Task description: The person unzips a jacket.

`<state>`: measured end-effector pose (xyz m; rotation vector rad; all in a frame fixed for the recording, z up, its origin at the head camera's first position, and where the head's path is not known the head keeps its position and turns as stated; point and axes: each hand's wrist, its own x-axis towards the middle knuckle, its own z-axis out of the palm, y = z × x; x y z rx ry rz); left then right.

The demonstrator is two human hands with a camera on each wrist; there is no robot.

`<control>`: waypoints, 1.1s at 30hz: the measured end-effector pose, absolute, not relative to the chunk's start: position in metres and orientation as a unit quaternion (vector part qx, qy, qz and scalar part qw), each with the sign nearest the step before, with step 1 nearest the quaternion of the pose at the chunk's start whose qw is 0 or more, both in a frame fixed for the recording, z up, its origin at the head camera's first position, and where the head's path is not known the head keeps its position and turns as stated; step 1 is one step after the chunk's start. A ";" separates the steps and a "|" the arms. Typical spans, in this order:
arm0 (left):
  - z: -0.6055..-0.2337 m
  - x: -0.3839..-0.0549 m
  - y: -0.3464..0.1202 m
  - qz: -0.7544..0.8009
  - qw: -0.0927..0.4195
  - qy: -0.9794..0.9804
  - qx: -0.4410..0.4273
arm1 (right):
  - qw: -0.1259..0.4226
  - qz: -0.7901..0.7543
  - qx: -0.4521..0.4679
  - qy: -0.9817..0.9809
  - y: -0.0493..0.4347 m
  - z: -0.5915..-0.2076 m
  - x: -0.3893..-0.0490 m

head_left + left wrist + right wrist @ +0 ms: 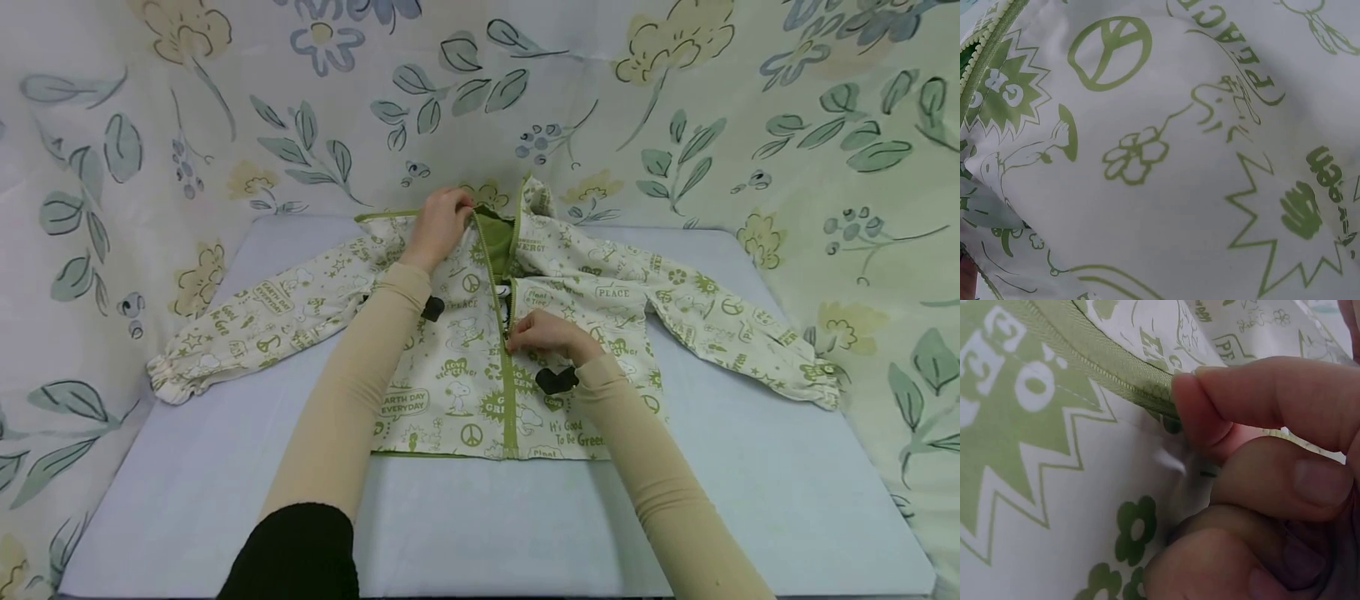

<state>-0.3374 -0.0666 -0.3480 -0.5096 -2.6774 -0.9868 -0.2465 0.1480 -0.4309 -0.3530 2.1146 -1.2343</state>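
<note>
A floral cloth [570, 50] rises behind the worktop [465, 525] and hangs along its sides. Spread across the worktop is the printed jacket [465, 375], arms stretched outward, hood end next to the cloth. Two beige sleeves [345, 392] [660, 467] lie across its body, hiding parts of the front and lower corners; a black cuff [300, 550] rings the left one. The left hand [441, 223] pinches the jacket's upper front edge; the right hand [553, 333] pinches the zip [510, 408], parted above, joined below. Small black pieces [557, 381] [433, 308] sit beside both wrists.
</note>
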 end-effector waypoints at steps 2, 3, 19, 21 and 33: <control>-0.349 -0.338 -0.068 -0.334 0.121 -0.918 -0.175 | 0.332 -0.468 -0.134 0.808 0.148 -0.431 -0.245; -0.349 -0.338 -0.068 -0.335 0.120 -0.918 -0.175 | 0.336 -0.465 -0.134 0.808 0.148 -0.431 -0.244; -0.350 -0.339 -0.073 -0.318 0.130 -0.926 -0.158 | 0.366 -0.463 -0.149 0.793 0.147 -0.428 -0.238; -0.350 -0.339 -0.074 -0.317 0.131 -0.926 -0.159 | 0.365 -0.470 -0.145 0.791 0.147 -0.428 -0.238; -0.360 -0.332 -0.077 -0.267 0.135 -0.931 -0.207 | 0.351 -0.491 -0.115 0.789 0.153 -0.425 -0.231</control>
